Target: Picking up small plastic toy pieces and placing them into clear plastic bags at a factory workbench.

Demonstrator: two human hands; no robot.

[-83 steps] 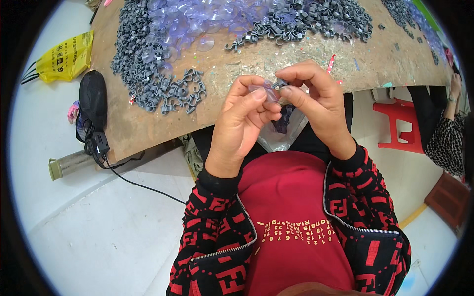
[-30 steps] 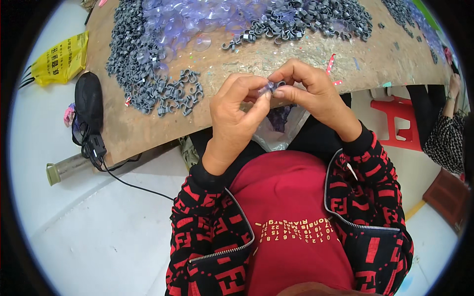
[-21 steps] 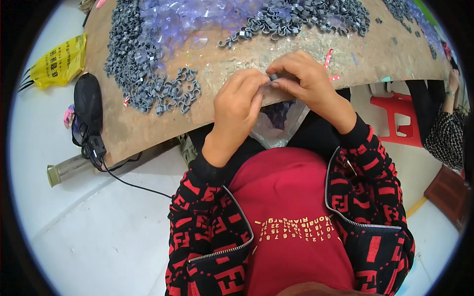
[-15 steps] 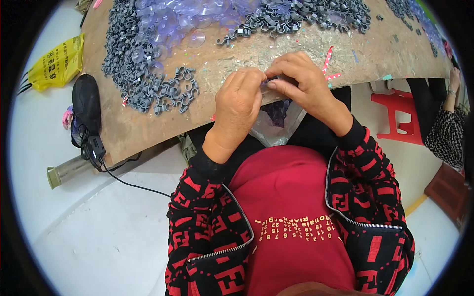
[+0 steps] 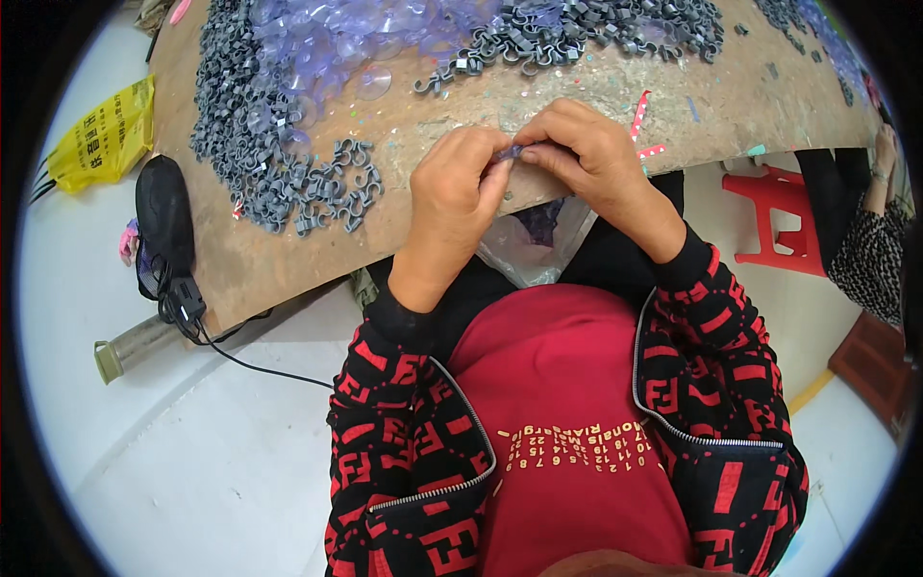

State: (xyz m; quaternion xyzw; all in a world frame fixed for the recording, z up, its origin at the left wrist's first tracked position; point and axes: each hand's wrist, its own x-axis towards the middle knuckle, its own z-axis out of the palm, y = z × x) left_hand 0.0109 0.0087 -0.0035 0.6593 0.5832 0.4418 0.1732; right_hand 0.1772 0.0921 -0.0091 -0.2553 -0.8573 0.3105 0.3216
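Note:
Above the table's near edge, my left hand [image 5: 452, 188] and my right hand [image 5: 585, 159] meet fingertip to fingertip. Both pinch a small purplish clear piece, apparently a suction cup [image 5: 510, 152]; the fingers cover most of it, and I cannot see whether a grey clip is joined to it. Below my hands, a clear plastic bag [image 5: 505, 252] lies at my lap with something dark purple inside. Beyond them, a heap of clear purple suction cups [image 5: 375, 82] spreads over the wooden table [image 5: 288, 274]. Grey plastic clips [image 5: 332, 197] lie in piles to the left and at the back.
Red-and-white dotted ribbon scraps [image 5: 639, 115] lie right of my hands. At the left are a yellow bag [image 5: 101, 135], a black pouch [image 5: 163, 216] with a cable and a bottle [image 5: 135, 346]. A red stool [image 5: 779, 221] and another person's arm [image 5: 877, 192] are at the right.
My left hand has shifted slightly left and turned a little, and the purplish piece shows a bit more between the fingertips. My right hand stays nearly in place. The view has shifted slightly.

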